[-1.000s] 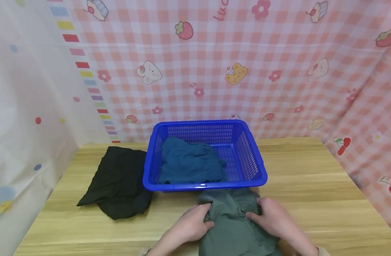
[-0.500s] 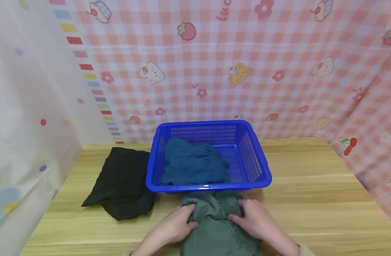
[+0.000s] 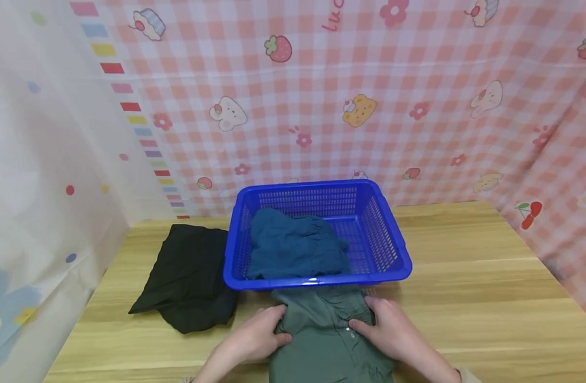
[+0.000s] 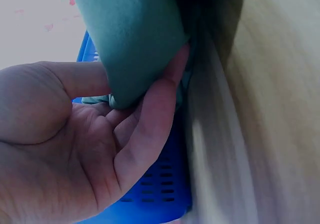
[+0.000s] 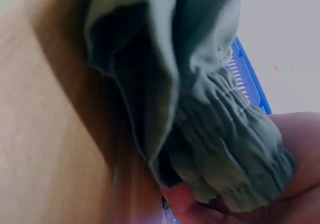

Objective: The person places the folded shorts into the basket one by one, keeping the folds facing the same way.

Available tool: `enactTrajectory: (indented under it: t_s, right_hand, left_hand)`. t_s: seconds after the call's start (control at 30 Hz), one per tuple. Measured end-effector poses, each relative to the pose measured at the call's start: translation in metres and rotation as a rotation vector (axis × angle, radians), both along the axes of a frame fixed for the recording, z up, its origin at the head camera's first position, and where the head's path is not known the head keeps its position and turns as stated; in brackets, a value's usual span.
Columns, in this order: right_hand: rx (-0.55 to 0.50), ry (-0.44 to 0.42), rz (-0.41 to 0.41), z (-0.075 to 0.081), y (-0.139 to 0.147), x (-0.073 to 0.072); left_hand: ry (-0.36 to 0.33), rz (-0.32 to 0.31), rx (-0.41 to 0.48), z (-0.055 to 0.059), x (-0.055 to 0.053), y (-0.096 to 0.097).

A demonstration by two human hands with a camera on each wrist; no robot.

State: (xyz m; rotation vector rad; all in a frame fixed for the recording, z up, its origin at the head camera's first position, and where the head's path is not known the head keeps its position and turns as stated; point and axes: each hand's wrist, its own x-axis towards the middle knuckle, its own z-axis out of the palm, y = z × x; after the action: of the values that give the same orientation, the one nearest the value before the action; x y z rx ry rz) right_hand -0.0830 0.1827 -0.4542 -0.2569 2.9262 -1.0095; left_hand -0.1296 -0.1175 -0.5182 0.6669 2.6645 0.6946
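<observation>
A dark green garment point(image 3: 321, 346) with a gathered elastic band point(image 5: 235, 144) lies in front of the basket, its far edge close to the basket's front. My left hand point(image 3: 258, 336) pinches its left side, thumb on top and fingers point(image 4: 155, 114) underneath. On the opposite side, my right hand point(image 3: 393, 331) grips the garment beside the gathered band, with the thumb over the cloth. Most of the right fingers are hidden by the fabric. The near end of the garment runs out of the head view.
A blue plastic basket point(image 3: 316, 282) stands behind the garment and holds a folded teal garment point(image 3: 295, 244). Left of it, a black garment point(image 3: 192, 276) lies on the wooden table point(image 3: 465, 287). Patterned cloth point(image 3: 293, 117) hangs behind and at both sides.
Both hands have shifted left with the green garment relative to the basket, and its upper part looks flatter. The head view has also turned slightly. Both grips stay on the cloth.
</observation>
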Motion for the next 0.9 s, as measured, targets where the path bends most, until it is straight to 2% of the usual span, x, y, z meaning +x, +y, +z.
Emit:
enactTrajectory:
  t_s: [0.1, 0.2, 0.3, 0.37, 0.43, 0.53, 0.6, 0.73, 0.9]
  right_hand:
    - [-0.04, 0.004, 0.039, 0.0, 0.002, -0.001]
    - [-0.137, -0.019, 0.117, 0.004, 0.008, -0.001]
    - [-0.244, -0.062, 0.202, 0.013, 0.015, -0.002]
    - [-0.292, -0.093, 0.24, 0.021, 0.02, -0.002]
    - [-0.302, -0.112, 0.257, 0.029, 0.022, -0.001]
    - [-0.306, -0.147, 0.266, 0.038, 0.024, 0.002]
    - [-0.332, -0.187, 0.28, 0.042, 0.024, 0.004]
    - [-0.405, -0.269, 0.309, 0.049, 0.028, 0.009]
    - [-0.465, -0.266, 0.281, 0.058, 0.031, 0.014]
  left_hand:
    - [-0.019, -0.017, 0.028, 0.0, -0.003, -0.003]
    - [-0.075, -0.062, 0.083, 0.004, -0.005, -0.007]
    - [-0.133, -0.129, 0.15, 0.024, -0.002, -0.009]
    - [-0.177, -0.141, 0.177, 0.05, 0.006, -0.006]
    - [-0.226, -0.137, 0.197, 0.083, 0.016, -0.001]
    - [-0.305, -0.083, 0.188, 0.126, 0.03, 0.007]
    - [-0.339, -0.058, 0.178, 0.142, 0.037, 0.009]
    - [-0.365, -0.044, 0.181, 0.154, 0.044, 0.007]
    - [-0.37, -0.115, 0.319, 0.16, 0.044, -0.003]
